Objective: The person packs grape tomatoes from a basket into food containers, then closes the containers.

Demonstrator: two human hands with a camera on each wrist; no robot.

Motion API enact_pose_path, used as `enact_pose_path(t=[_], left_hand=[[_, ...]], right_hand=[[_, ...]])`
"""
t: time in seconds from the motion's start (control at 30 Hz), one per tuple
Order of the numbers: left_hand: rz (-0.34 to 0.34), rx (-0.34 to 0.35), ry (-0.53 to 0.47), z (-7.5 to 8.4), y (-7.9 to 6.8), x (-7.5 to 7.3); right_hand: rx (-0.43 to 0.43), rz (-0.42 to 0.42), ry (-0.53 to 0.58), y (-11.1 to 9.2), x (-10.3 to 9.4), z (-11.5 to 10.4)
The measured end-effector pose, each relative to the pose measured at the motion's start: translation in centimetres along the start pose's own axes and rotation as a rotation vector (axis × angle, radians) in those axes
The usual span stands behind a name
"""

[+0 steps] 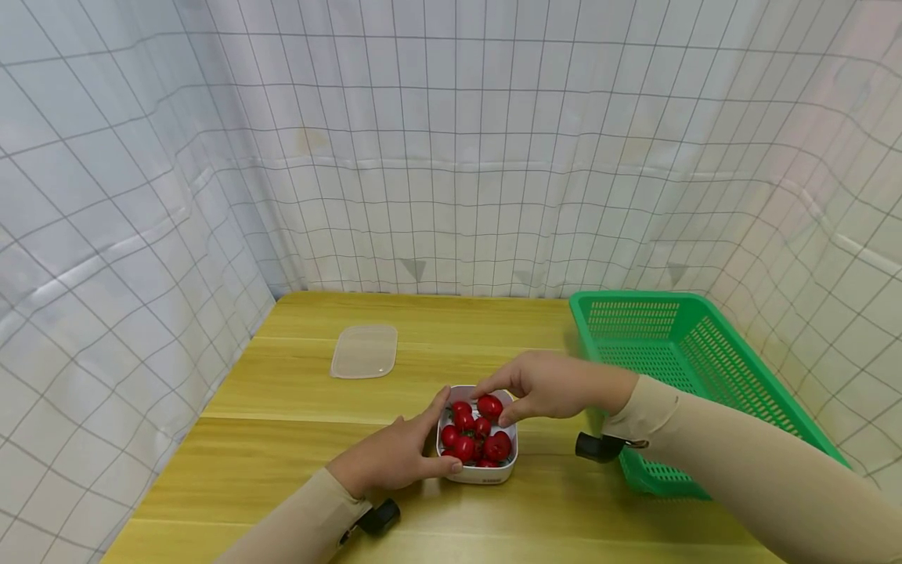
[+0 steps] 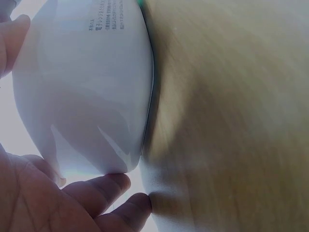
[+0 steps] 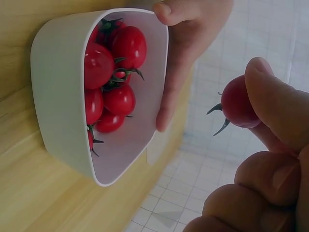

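A white square container with rounded corners stands on the wooden table, holding several red cherry tomatoes with green stems. My left hand grips its left side, thumb by the near rim and fingers along the side wall. Small dark print shows on that wall in the left wrist view. Between thumb and forefinger my right hand pinches one cherry tomato above the container; its green stem end points toward the container in the right wrist view. The other right fingers are curled in.
A translucent flat lid lies on the table, left of and beyond the container. At the right is a large green plastic basket with slotted walls, the right forearm crossing over it. White gridded curtains surround the table.
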State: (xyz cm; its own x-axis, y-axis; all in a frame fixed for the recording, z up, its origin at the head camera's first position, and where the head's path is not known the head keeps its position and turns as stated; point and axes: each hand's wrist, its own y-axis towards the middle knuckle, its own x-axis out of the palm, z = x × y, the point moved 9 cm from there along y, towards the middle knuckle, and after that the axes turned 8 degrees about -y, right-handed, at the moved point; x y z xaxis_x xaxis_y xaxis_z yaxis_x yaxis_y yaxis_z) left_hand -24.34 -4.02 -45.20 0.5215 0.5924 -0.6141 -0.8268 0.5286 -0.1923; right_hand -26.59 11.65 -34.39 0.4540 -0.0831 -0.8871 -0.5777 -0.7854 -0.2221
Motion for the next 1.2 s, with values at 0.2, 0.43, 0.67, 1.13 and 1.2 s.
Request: enact_pose_path(t=[0.2, 0.43, 0.67, 1.13, 1.2], left_hand=[[-0.002, 0.004, -0.004, 0.0, 0.0, 0.1], [0.003, 0.008, -0.005, 0.0, 0.0, 0.0], [0.003, 0.006, 0.004, -0.1, 0.0, 0.0], [-0.004, -0.005, -0.005, -0.1, 0.0, 0.1], [-0.002, -0.006, -0.009, -0.1, -0.1, 0.1]], right_hand=[[-0.012, -0.003, 0.004, 0.2, 0.1, -0.3], [-0.014, -0.007, 0.023, 0.2, 0.1, -0.7], [-0.013, -0.027, 0.052, 0.3, 0.6, -1.0], [0.154, 0.132, 0.043, -3.4, -3.3, 4.9], [0.209, 0.159, 0.063, -4.8, -4.1, 7.1]])
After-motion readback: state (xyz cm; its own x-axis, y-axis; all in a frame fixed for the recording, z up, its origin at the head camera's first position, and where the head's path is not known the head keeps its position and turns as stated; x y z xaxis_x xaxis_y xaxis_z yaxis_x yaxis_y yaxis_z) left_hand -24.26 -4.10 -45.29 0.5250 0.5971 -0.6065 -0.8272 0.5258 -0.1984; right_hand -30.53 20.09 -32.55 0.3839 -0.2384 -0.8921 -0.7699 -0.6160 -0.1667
